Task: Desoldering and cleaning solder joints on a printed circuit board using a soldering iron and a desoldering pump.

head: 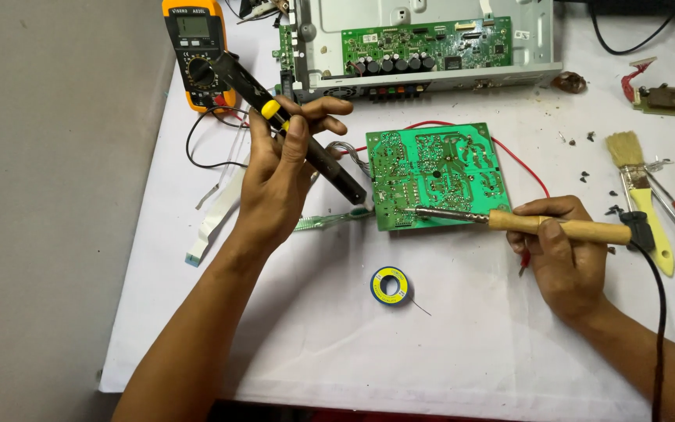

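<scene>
Green rectangular circuit board lying flat, solder side up, between the hands. Right hand, fingers closed around a wooden-handled soldering iron lying leftward, tip on the board's lower-left area. Left hand grips a black-and-yellow desoldering pump, its nozzle slanting toward the board's left edge.

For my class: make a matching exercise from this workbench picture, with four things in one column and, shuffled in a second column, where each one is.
Things:
1. soldering iron
2. desoldering pump
3. solder spool
4. multimeter

Places:
A. far left corner of the white table
B. in the left hand
C. on the table, on the near side of the green circuit board
D. in the right hand, tip on the board

Pairs: 1-D, 2-B, 3-C, 4-A
</scene>
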